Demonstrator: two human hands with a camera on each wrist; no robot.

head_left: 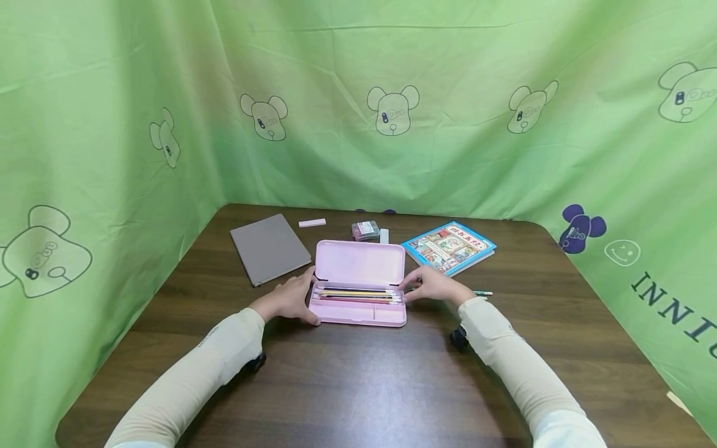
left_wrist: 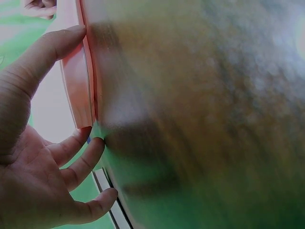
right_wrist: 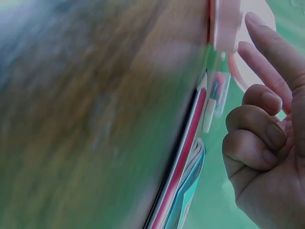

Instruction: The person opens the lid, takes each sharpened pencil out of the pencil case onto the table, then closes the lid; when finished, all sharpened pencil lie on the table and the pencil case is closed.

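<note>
A pink pencil case (head_left: 343,314) lies on the table with its lid (head_left: 360,262) raised at the back. Several pencils (head_left: 358,297) lie lengthwise inside it. My left hand (head_left: 288,297) holds the case's left end, thumb at the front edge and fingers spread round the side and back corner. At the right end is my right hand (head_left: 430,285), its thumb and forefinger stretched to the rim and the other fingers (right_wrist: 257,150) curled in. Whether those two fingertips pinch a pencil, I cannot tell. Another pencil (head_left: 483,293) lies on the table, partly hidden behind the right wrist.
Behind the case sit a small clear box (head_left: 365,230), a white block (head_left: 384,236) and a pale pink strip (head_left: 312,222). A grey notebook (head_left: 270,249) lies back left, a blue-bordered picture book (head_left: 450,247) back right. A green curtain (head_left: 336,168) hangs beyond the wooden table (head_left: 358,386).
</note>
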